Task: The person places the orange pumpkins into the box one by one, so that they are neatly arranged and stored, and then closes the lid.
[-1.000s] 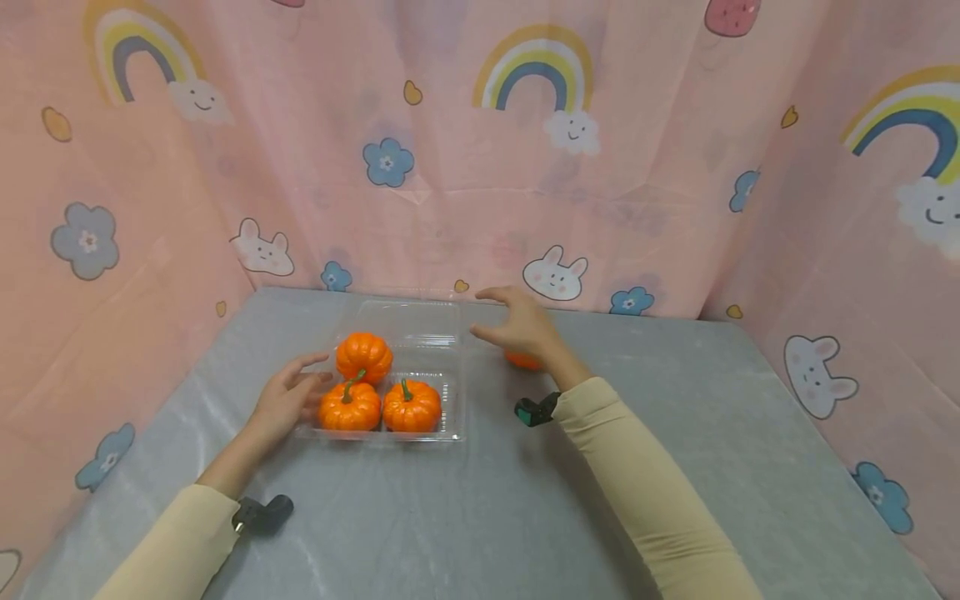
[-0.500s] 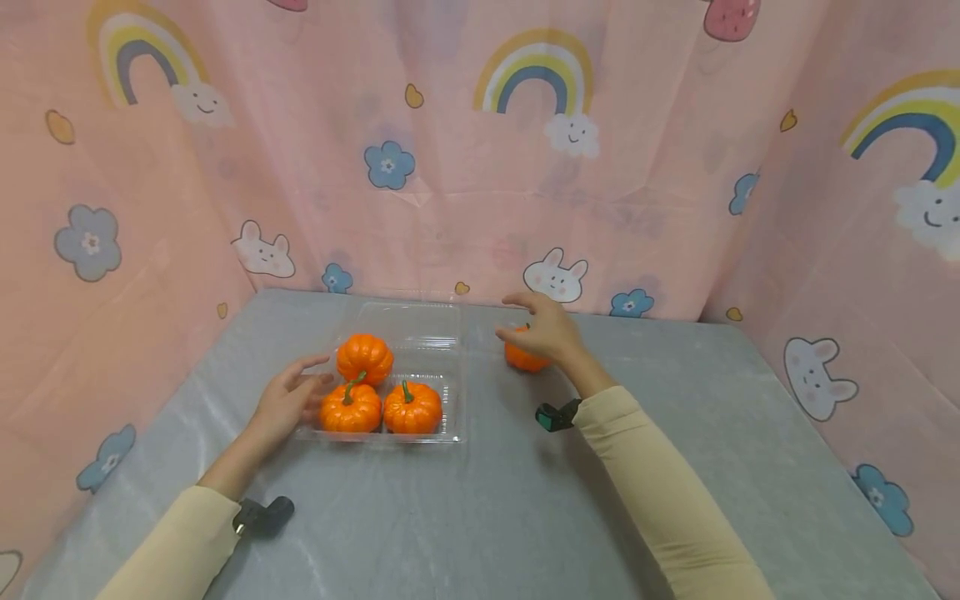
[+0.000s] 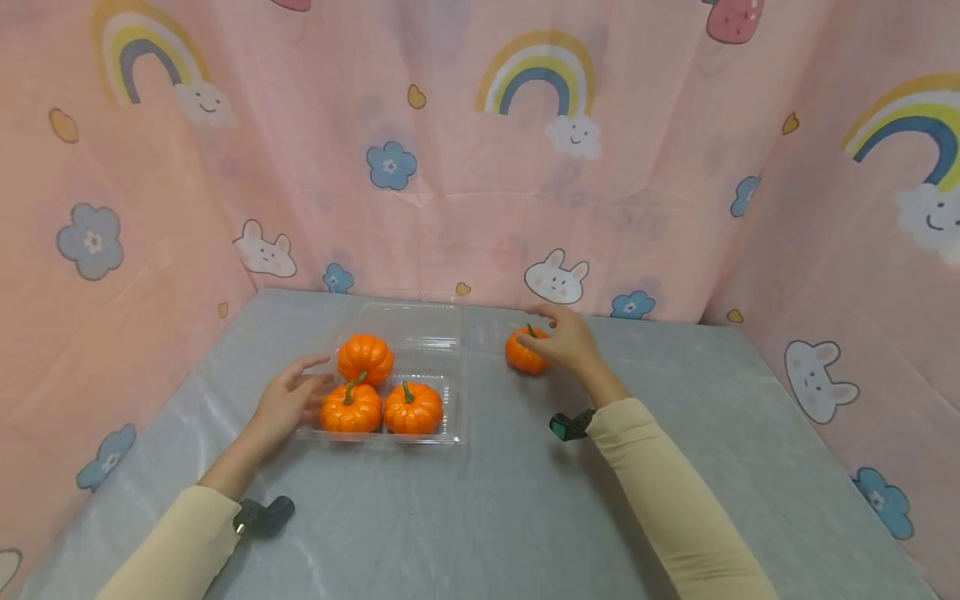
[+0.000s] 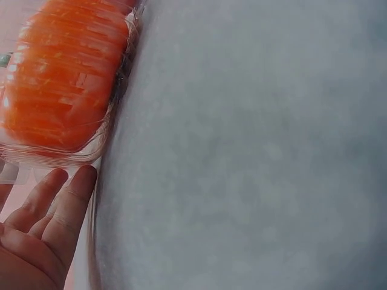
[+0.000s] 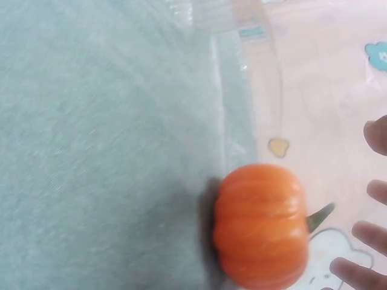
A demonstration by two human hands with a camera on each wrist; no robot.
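Three small orange pumpkins sit in a clear plastic clamshell box [image 3: 454, 392]: a back-left pumpkin [image 3: 365, 358], a front-left pumpkin [image 3: 351, 410] and a front-right pumpkin [image 3: 413, 408]. Its lid [image 3: 408, 323] lies folded back. Beside the box's left wall is my left hand [image 3: 283, 405], fingers extended; in the left wrist view its fingertips [image 4: 86, 175] are at the plastic edge. A lone pumpkin [image 3: 525, 352] with a green stem stands on the table, right of the box. Over its right side reaches my right hand [image 3: 572, 340], fingers spread and apart from it in the right wrist view.
Grey cloth covers the table [image 3: 480, 517]. A pink patterned curtain [image 3: 450, 208] hangs behind it and along both sides, close beyond the lid and the lone pumpkin.
My right hand has moved right and slightly down, away from the box toward the lone pumpkin, which now shows more fully. The left hand and box stay in place.
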